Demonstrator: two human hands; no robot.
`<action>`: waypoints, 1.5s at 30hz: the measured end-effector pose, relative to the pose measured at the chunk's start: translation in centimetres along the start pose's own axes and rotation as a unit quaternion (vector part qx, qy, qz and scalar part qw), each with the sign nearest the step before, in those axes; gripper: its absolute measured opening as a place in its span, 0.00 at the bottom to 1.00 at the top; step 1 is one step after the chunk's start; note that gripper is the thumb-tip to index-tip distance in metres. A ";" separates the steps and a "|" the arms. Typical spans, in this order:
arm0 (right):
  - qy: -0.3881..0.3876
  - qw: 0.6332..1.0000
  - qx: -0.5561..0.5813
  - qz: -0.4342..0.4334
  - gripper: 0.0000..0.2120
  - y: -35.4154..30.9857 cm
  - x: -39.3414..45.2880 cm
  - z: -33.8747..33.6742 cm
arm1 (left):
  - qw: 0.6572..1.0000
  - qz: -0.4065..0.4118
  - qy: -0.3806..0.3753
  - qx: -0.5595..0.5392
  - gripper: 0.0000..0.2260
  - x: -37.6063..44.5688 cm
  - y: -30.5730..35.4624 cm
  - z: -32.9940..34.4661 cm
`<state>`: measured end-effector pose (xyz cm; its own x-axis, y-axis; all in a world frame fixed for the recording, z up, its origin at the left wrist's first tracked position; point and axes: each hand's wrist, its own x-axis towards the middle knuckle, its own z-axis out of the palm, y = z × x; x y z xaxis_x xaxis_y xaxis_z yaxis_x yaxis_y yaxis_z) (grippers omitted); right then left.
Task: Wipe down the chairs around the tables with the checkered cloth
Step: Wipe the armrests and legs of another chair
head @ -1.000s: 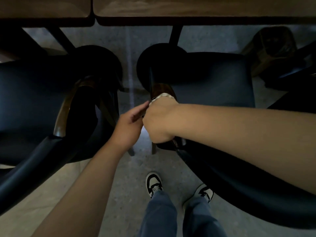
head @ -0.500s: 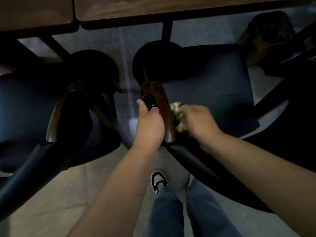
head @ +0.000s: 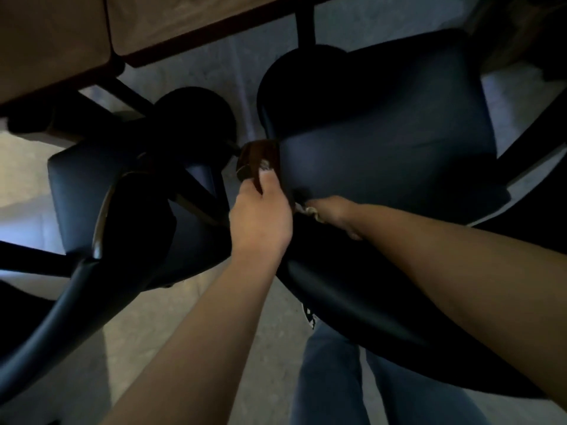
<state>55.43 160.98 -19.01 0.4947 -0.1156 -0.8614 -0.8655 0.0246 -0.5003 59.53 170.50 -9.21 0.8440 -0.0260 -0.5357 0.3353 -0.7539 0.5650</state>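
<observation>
Two dark padded chairs stand under the wooden tables. My left hand (head: 260, 216) grips the wooden armrest (head: 260, 157) of the right chair (head: 399, 154), fingers curled over its top. My right hand (head: 334, 214) sits just inside that armrest, low against the seat and backrest, holding a bunched pale cloth (head: 310, 211). Only a small bit of the cloth shows beside the fingers; its pattern cannot be made out. The right chair's black backrest (head: 352, 289) runs under my right forearm.
The left chair (head: 92, 185) with its own wooden armrest (head: 104, 216) stands close beside. Two tabletops (head: 61, 41) overhang at the top, with round black pedestal bases (head: 196, 111) below. My jeans (head: 331, 378) are at the bottom, on a pale concrete floor.
The view has tilted and come closer. My left hand has slid up and gripped the armrest more firmly. My right hand with the cloth has dropped from the armrest's side down toward the seat.
</observation>
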 end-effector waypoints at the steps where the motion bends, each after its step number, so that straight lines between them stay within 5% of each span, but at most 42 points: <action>1: -0.020 1.000 0.021 0.001 0.13 0.2 0.0 0.0 | 1.000 0.012 0.003 0.023 0.19 0.1 -0.1 0.1; 8: 0.038 0.995 -0.051 -0.073 0.18 0.6 -1.6 -0.9 | 0.996 0.019 0.021 0.089 0.18 0.5 -0.4 0.1; 14: 0.088 0.988 -0.050 -0.115 0.10 -0.5 -5.9 -0.1 | 0.996 0.014 0.032 0.083 0.18 0.6 -0.5 0.2; 21: 0.123 0.942 -0.165 -0.264 0.09 -0.9 -12.2 1.6 | 0.997 0.014 0.024 0.075 0.20 0.7 -0.5 0.2; 29: 0.091 0.925 -0.234 -0.286 0.18 1.8 -15.1 -1.1 | 0.996 0.000 0.026 0.081 0.23 0.6 -0.2 0.2; 35: 0.188 0.953 -0.121 -0.204 0.18 0.3 -15.1 -1.7 | 0.997 -0.008 0.025 0.071 0.22 -0.7 0.6 -0.3; 40: 0.137 0.925 -0.210 -0.285 0.11 0.0 -15.5 2.0 | 0.997 -0.018 0.044 0.055 0.20 -4.1 -0.5 0.5; 45: 0.098 0.917 -0.276 -0.272 0.22 1.9 -16.8 -1.1 | 0.990 0.005 0.102 0.100 0.22 -5.5 -0.6 1.1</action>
<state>45.39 161.85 -5.39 0.8880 -0.1383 -0.4386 -0.4296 -0.5896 -0.6839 54.23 170.34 -7.27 0.9209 0.0829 -0.3808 0.2534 -0.8699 0.4232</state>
